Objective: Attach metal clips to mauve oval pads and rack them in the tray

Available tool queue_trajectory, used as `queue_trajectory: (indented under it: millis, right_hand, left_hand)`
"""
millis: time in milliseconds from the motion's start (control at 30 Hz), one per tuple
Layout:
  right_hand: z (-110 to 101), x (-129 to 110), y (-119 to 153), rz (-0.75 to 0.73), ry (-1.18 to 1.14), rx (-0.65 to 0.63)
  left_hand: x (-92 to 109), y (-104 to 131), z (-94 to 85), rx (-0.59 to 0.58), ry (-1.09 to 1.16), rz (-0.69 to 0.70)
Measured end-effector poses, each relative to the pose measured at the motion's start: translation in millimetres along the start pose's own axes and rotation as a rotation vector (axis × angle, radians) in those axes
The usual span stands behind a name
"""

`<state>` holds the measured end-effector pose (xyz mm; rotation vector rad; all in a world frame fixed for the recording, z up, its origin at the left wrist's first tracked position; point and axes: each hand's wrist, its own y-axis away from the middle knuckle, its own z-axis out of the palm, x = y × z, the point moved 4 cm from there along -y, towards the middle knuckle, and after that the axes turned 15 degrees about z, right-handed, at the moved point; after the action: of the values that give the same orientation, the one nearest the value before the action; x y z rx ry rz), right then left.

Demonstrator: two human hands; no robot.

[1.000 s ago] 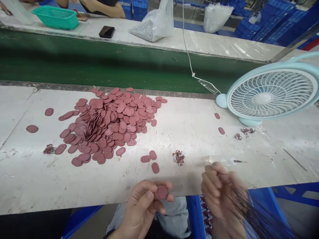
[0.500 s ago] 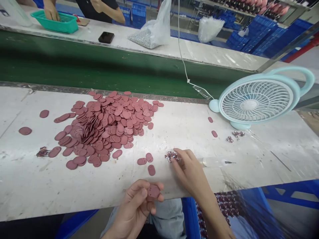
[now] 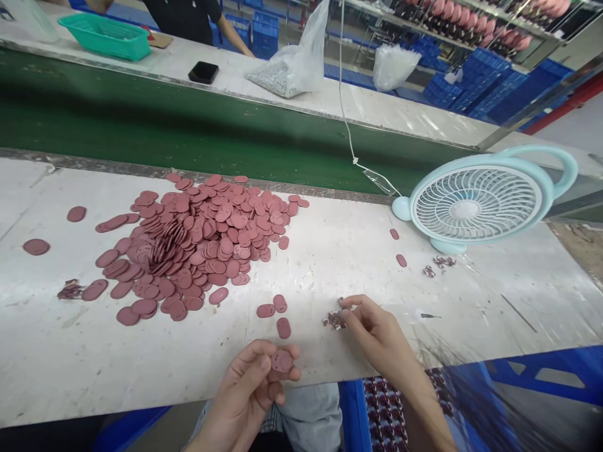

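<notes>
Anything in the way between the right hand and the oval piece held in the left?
Nothing visible blocks it. Small brown-and-white pieces lie at the right hand; then bare tabletop shows before the reddish oval piece in the left hand. Three loose ovals lie on that line's far side.

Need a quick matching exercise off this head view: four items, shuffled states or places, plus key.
Items
1. left hand
2. right hand
3. fan
4. tray

States or places
A. light blue, standing on the near bench
B. at a small cluster of pieces
C. green, on the far bench
D. holding one reddish oval disc

Right pairs: 1-D, 2-B, 3-A, 4-C
</notes>
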<state>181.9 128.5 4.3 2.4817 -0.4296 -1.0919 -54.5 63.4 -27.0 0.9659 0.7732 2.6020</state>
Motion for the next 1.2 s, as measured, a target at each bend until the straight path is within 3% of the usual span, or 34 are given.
queue_trajectory:
  millis: [267, 400, 500, 567, 633, 733, 800, 933, 1200]
  right_hand:
    - [-3, 13, 27, -0.133, 0.307, 0.011]
    - [5, 14, 22, -0.325, 0.451, 0.006]
    - [5, 12, 19, -0.339, 0.472, 0.047]
    - [1, 7, 25, -0.317, 0.375, 0.133]
    - [0, 1, 39, -0.285, 0.127, 0.149]
    - [12, -8, 61, -0.196, -0.342, -0.004]
    - [27, -15, 71, -0.15, -0.535, -0.098]
    - [46, -28, 74, -0.16, -0.565, -0.081]
    - [47, -35, 76, -0.143, -0.483, -0.021]
  left_hand:
    - [5, -2, -2.4, -0.01, -0.03, 0.048]
    - [3, -1, 2.0, -0.046, -0.039, 0.032]
    - [1, 2, 6.7, -0.058, -0.036, 0.013]
    - [0, 4, 8.7, -0.067, -0.04, 0.011]
    - [-2, 6, 9.5, -0.079, -0.048, 0.008]
    - [-6, 7, 10.5, -0.093, -0.061, 0.009]
    - [-8, 8, 12.4, -0.107, -0.083, 0.033]
    - [-7, 9, 19.2, -0.161, -0.122, 0.09]
    - [-11, 8, 19.7, -0.165, -0.081, 0.104]
